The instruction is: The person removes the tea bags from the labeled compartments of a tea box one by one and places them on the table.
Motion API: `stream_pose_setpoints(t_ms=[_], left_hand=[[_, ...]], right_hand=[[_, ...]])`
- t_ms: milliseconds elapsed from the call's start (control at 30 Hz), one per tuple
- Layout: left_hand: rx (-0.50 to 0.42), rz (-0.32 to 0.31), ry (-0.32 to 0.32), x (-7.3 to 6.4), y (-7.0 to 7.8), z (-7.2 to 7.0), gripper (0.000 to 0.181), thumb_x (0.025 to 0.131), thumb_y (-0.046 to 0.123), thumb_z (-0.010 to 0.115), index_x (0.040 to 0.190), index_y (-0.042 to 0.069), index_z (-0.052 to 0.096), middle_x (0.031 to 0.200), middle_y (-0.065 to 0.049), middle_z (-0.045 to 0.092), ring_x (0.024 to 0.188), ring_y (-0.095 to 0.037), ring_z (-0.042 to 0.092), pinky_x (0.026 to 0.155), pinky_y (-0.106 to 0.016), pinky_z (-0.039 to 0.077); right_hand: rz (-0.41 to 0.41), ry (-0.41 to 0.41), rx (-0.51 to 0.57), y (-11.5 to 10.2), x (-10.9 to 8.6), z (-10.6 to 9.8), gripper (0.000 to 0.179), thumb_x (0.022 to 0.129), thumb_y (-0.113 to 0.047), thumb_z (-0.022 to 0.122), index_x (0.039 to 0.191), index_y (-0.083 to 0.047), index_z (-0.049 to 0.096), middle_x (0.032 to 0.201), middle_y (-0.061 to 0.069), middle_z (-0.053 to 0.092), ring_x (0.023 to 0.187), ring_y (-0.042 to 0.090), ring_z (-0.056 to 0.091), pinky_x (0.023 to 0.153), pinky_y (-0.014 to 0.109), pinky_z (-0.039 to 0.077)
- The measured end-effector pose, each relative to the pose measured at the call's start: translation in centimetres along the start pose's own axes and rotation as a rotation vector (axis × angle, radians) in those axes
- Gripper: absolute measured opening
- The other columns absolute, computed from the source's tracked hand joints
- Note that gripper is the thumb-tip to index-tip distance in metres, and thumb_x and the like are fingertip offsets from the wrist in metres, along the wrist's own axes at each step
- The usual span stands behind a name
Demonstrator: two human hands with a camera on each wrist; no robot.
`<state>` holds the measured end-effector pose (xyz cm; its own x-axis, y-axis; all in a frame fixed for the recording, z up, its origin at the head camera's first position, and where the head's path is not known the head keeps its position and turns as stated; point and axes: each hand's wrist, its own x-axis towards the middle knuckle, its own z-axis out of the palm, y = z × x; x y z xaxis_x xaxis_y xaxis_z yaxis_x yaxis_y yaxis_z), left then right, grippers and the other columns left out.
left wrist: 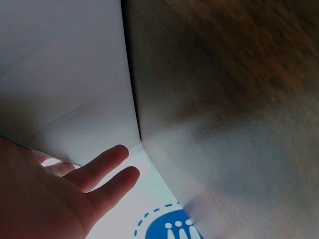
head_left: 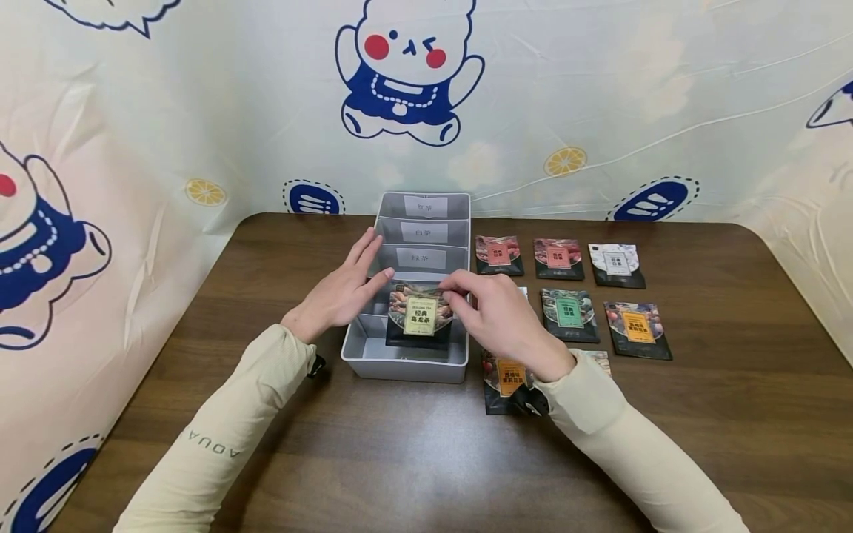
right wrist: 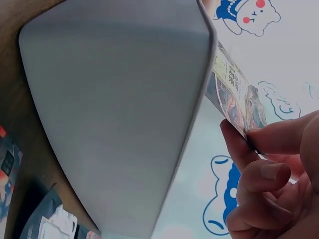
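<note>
A grey divided storage box (head_left: 403, 370) stands on the table, with paper labels on its three rear dividers. My right hand (head_left: 501, 314) pinches the upper right corner of a tea sachet (head_left: 421, 314) with a yellow-green label. The sachet hangs over the front part of the box; in the right wrist view that sachet (right wrist: 232, 82) shows above the box rim between thumb and index finger. My left hand (head_left: 338, 292), fingers extended, rests at the box's left rim. In the left wrist view, the left hand (left wrist: 55, 194) is seen beside the box's side wall (left wrist: 70, 64).
Right of the box lie several other sachets: red ones (head_left: 498, 255), a white one (head_left: 614, 264), a green one (head_left: 569, 314) and orange ones (head_left: 638, 329). Some are partly hidden under my right hand and forearm. A printed cloth (head_left: 266, 96) hangs behind the brown table (head_left: 413, 459).
</note>
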<state>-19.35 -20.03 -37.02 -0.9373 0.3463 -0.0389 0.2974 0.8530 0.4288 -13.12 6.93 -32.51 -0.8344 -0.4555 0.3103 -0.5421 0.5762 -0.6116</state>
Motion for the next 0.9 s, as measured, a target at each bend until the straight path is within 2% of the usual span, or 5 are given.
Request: stream_pose_setpoints(t_ms=[333, 633, 900], left_hand=[[0.0, 0.003, 0.004, 0.0, -0.1, 0.1, 0.076, 0.099, 0.061, 0.025, 0.157, 0.016, 0.005, 0.163, 0.01, -0.014, 0.141, -0.031, 0.037, 0.108, -0.049, 0.039], [-0.001, 0.006, 0.003, 0.0, -0.1, 0.1, 0.076, 0.099, 0.061, 0.025, 0.157, 0.016, 0.005, 0.164, 0.006, -0.011, 0.143, -0.03, 0.034, 0.109, -0.049, 0.038], [-0.001, 0.003, 0.002, 0.0, -0.1, 0.1, 0.076, 0.099, 0.061, 0.026, 0.157, 0.016, 0.005, 0.163, 0.008, -0.012, 0.144, -0.03, 0.031, 0.109, -0.049, 0.038]], right_hand=[[0.066, -0.004, 0.074, 0.2, -0.1, -1.0, 0.018, 0.098, -0.015, 0.056, 0.109, -0.015, 0.07, 0.061, -0.003, 0.055, 0.05, 0.013, 0.044, 0.048, 0.026, 0.035], [0.077, 0.011, 0.063, 1.3, -0.4, -1.8, 0.018, 0.098, -0.013, 0.054, 0.109, -0.012, 0.069, 0.069, 0.0, 0.061, 0.053, 0.015, 0.044, 0.051, 0.026, 0.035], [0.101, 0.014, 0.039, 2.0, -0.9, -2.6, 0.017, 0.099, -0.014, 0.054, 0.107, -0.014, 0.069, 0.067, 0.0, 0.059, 0.053, 0.016, 0.044, 0.051, 0.027, 0.035]])
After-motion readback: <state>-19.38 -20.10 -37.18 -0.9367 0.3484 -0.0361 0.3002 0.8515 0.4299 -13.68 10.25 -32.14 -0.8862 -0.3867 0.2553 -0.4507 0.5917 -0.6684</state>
